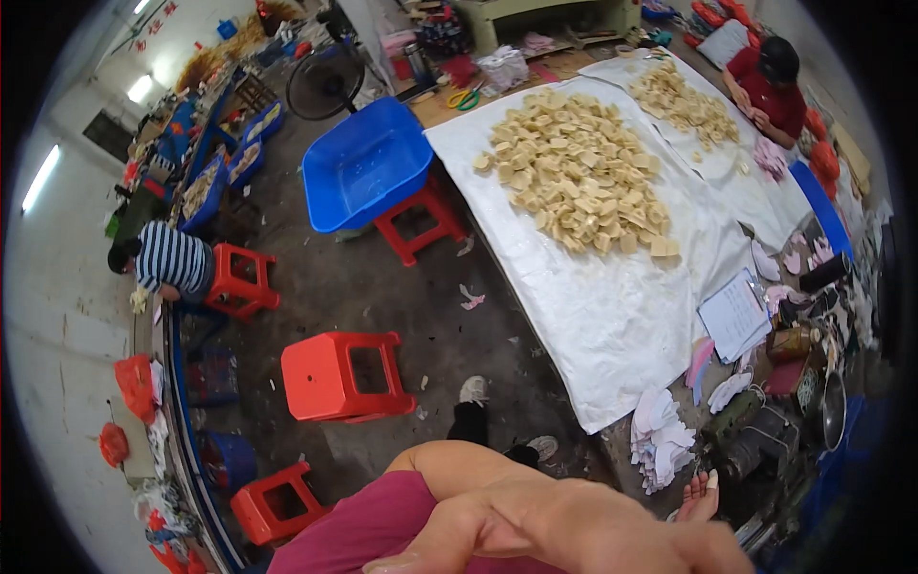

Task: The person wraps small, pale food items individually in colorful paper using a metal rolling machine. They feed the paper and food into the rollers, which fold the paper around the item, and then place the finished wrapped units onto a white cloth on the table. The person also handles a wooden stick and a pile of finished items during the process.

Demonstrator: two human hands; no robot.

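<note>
My left hand (593,531) is raised very close to the camera at the bottom; its fingers run toward the lower edge and are partly cut off. Past it, my right hand (700,497) shows palm up with its fingers stretched out, and one fingertip has a pale wrap. Nothing shows in that palm. Nearest to it are a stack of whitish-pink cut pieces (660,442) and a dark green machine (757,442). Beyond these, a white sheet (602,335) covers a table bearing a large heap of pale yellow blocky pieces (583,172).
A clipboard with paper (734,318) lies at the table's right edge. A blue tub (368,163) rests on a red stool (421,225); another red stool (330,378) stands left. One person (779,91) sits far right, another (172,260) at the left bench. A black fan (325,81) stands behind.
</note>
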